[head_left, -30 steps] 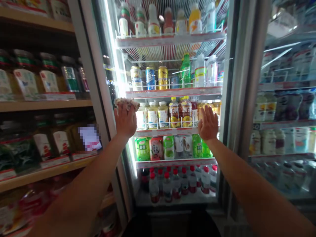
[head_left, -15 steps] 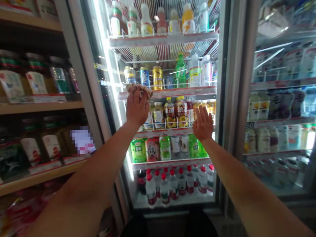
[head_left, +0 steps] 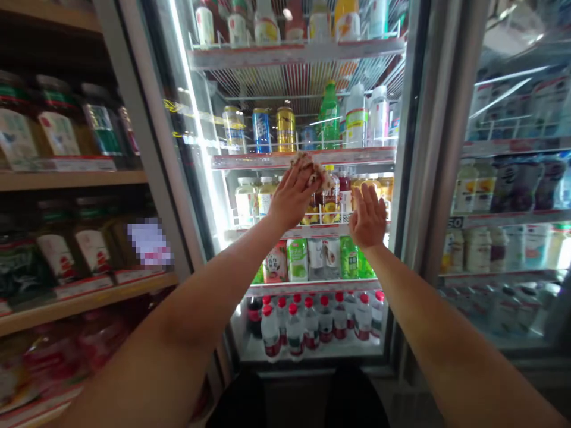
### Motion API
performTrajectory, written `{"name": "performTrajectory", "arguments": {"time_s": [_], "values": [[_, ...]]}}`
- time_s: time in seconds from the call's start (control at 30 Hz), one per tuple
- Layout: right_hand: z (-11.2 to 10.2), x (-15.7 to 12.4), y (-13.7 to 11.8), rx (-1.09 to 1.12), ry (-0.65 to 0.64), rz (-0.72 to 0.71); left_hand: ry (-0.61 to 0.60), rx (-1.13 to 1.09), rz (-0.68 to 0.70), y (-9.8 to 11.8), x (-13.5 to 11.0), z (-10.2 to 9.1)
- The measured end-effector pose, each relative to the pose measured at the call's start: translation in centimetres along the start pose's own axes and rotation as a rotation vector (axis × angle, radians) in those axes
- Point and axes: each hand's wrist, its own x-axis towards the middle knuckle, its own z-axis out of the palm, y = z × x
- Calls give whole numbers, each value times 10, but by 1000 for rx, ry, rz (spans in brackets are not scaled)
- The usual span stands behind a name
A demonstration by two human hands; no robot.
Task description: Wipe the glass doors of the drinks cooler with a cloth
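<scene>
Under the fingers of my left hand (head_left: 292, 196) is a crumpled, patterned cloth (head_left: 314, 169), pressed against the glass door (head_left: 263, 80) of a drinks fridge. The hand and cloth cover part of the bottles behind, just below a shelf edge (head_left: 303, 158). To the right, my right hand (head_left: 368, 217) rests flat on the same glass with its fingers stretched upward and holds nothing. Juice and tea bottles stand behind it on the middle shelf.
Cans, bottles and cartons fill the fridge shelves, with red-capped water bottles (head_left: 294, 333) at the bottom. On the left are wooden shelves (head_left: 75, 178) of jars and a blurred-out white tag (head_left: 149, 242). A metal frame (head_left: 428, 178) divides off another stocked fridge on the right.
My left hand has slid the cloth to the right across the glass. My right hand stays in nearly the same place, and the view has shifted slightly.
</scene>
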Motion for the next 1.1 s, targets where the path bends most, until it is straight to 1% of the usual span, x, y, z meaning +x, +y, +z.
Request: {"name": "performTrajectory", "arguments": {"time_s": [0.07, 0.17, 0.3, 0.37, 0.43, 0.53, 0.6, 0.67, 0.73, 0.77, 0.87, 0.93, 0.97, 1.0, 1.1], "values": [[-3, 7, 0, -1, 8, 20, -15, -9, 28, 12, -9, 6], [-9, 33, 3, 20, -13, 71, -15, -8, 53, 22, -17, 11], [-13, 77, 8, 46, -24, 80, 2, -22, 89, 24, -22, 13], [-9, 89, 9, 44, -27, 86, 15, -19, 113, 22, -21, 13], [-4, 92, 10, 39, -36, 99, 4, -12, 145, 17, -14, 10], [3, 86, 11, 35, -34, 104, -30, -24, 142, 4, 12, 2], [4, 83, 12, 34, -31, 99, -9, -34, 57, -2, 34, -3], [2, 82, 12, 29, -32, 97, 20, -41, -28, -3, 50, -3], [0, 83, 12, 24, -34, 97, 29, -48, -56, 4, 52, 0], [-1, 83, 11, 22, -33, 95, 20, -52, -38, 8, 50, 2], [-2, 83, 11, 27, -22, 97, -58, -57, 109, 16, 39, 5], [-1, 82, 12, 36, -16, 96, -94, -45, 174, 11, 39, 2], [0, 81, 13, 39, -13, 93, -88, -33, 163, 5, 43, -1], [0, 81, 13, 41, -10, 90, -68, -20, 122, -3, 47, -4], [1, 80, 14, 38, 10, 84, 8, 6, -74, -21, 59, -12]]}}
